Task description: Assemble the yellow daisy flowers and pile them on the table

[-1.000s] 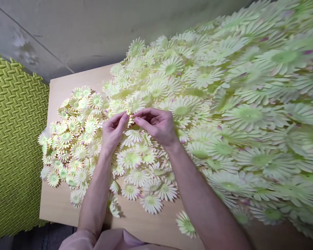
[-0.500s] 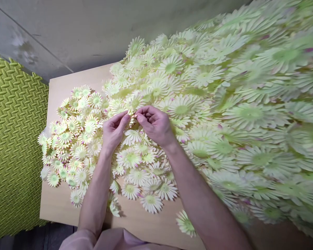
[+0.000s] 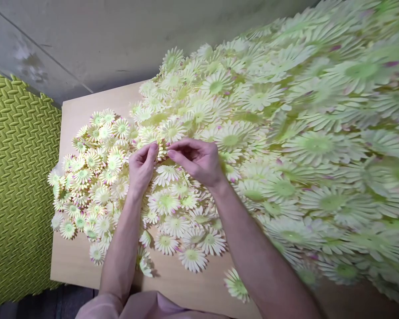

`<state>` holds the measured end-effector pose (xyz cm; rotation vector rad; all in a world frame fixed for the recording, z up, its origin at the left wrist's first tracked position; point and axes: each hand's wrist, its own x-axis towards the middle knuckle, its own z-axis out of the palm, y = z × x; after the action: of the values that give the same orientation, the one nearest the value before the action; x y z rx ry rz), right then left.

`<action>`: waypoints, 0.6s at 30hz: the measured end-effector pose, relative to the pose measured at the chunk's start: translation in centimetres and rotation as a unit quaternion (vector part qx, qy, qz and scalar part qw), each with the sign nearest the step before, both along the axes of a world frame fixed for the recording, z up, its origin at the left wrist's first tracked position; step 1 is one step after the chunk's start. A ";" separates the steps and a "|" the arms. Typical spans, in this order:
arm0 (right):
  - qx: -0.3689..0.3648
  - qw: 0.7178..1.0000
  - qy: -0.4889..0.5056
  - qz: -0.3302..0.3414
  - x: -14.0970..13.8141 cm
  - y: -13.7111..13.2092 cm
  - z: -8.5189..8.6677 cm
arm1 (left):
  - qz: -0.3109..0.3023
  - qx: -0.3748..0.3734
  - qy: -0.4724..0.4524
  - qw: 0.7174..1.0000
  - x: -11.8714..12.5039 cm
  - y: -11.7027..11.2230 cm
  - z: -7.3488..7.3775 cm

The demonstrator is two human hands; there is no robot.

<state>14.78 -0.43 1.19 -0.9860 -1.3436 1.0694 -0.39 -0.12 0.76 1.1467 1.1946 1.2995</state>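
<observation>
Over the pile, my left hand [image 3: 141, 167] pinches the left edge of a small pale artificial flower [image 3: 162, 152] between thumb and forefinger. My right hand [image 3: 197, 160] is at the right edge of that flower, its thumb and forefinger closed together on it. How many petal layers the fingers hold is too small to make out. Directly beneath the hands lie loose cream daisy-like flower heads [image 3: 166, 174] with light green centres and some pink petal tips. To the left of my left hand is a denser cluster of smaller flower heads [image 3: 93, 160].
A pale wooden table [image 3: 76, 259] carries the flowers. The large heap of flower heads [image 3: 315, 146] rises along its right side. At the left stands a textured yellow-green foam mat [image 3: 20, 186]. Behind the table is a grey wall [image 3: 119, 40].
My left hand has shifted slightly left with the flower. My right hand's fingers have straightened somewhat and moved a little left as well. The surrounding flowers look unchanged.
</observation>
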 end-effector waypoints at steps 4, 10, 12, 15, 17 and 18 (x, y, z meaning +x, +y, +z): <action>0.009 1.000 -0.022 -0.012 -0.1 0.1 0.0 | -0.002 0.002 0.001 1.000 0.1 0.1 0.1; -0.046 0.998 -0.037 -0.006 0.0 0.2 -0.4 | -0.002 -0.008 -0.003 1.000 0.1 0.0 0.0; -0.057 0.998 -0.035 -0.004 0.1 0.2 -0.4 | -0.003 -0.012 -0.004 1.000 0.2 0.0 -0.1; -0.065 0.998 -0.009 -0.016 0.0 0.4 -0.5 | 0.004 -0.018 -0.013 1.000 0.2 0.1 -0.2; -0.067 0.997 0.009 -0.022 0.0 0.5 -0.6 | 0.008 -0.025 -0.026 0.999 0.3 0.1 -0.3; -0.067 0.997 0.013 -0.022 0.0 0.5 -0.7 | 0.008 -0.028 -0.032 0.999 0.3 0.1 -0.4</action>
<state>14.80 0.07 0.52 -1.0906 -1.2368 1.1465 -0.05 -0.01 0.41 1.0490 1.1878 1.2967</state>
